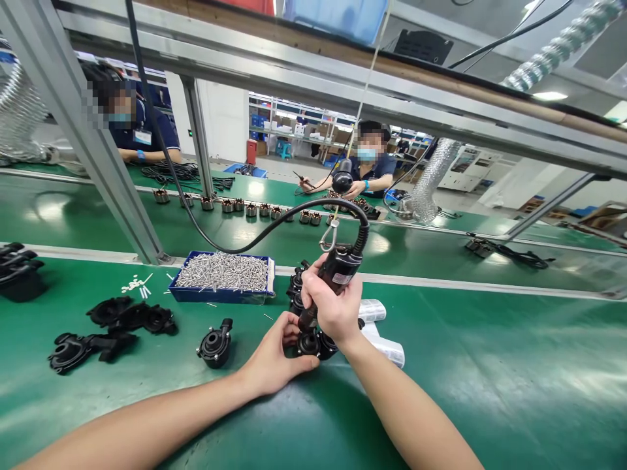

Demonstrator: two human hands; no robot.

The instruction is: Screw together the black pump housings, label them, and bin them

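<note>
My right hand (pixel 336 303) is wrapped round a black electric screwdriver (pixel 341 264), which hangs from a cord and points down. Its tip end meets a black pump housing (pixel 308 344) on the green bench. Around that housing curl the fingers and thumb of my left hand (pixel 278 356). Another black housing (pixel 328 346) stands just to the right, partly hidden by my right wrist, and more (pixel 296 290) are behind. A separate pump housing (pixel 214 343) with screws at its rim sits left of my left hand. Behind it is a blue tray (pixel 220 295) full of silver screws.
Black plastic parts (pixel 132 316) lie at the left, near small white pieces (pixel 137 284). Clear plastic-wrapped rolls (pixel 389 349) lie right of the housings. A metal frame post (pixel 105 143) rises at the left. Two people work across the bench, beyond a row of copper-wound parts (pixel 251 210).
</note>
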